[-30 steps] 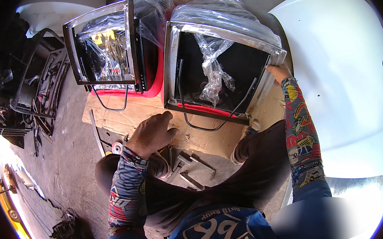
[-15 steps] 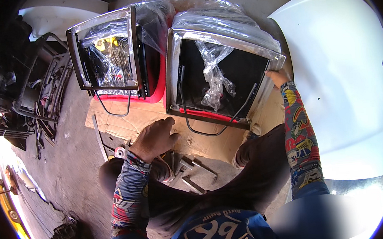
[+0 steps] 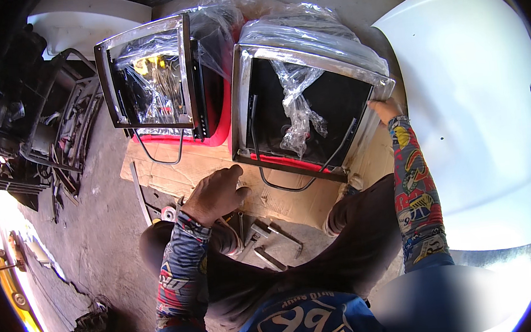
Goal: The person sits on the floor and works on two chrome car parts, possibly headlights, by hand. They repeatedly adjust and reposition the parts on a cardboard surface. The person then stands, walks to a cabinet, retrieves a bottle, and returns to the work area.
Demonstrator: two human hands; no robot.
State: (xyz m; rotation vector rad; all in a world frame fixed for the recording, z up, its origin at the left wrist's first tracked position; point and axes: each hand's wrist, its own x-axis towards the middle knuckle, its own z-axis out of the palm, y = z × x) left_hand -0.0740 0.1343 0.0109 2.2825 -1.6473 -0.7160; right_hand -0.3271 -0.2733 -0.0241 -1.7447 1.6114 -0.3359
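On both seats (image 3: pixel 220 123), metal frames (image 3: pixel 316 58) are set, fastening unclear; one is gripped by right hand (image 3: pixel 386 110), left hand (image 3: pixel 216 197) half-curled, seemingly empty.

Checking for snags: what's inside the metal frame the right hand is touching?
Inside the metal frame: a black panel, crumpled clear plastic and a red strip. The plastic obscures part of the panel; whatever lies behind the panel is covered.

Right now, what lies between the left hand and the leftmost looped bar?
In the head view, only cardboard shows between the left hand and that bar.
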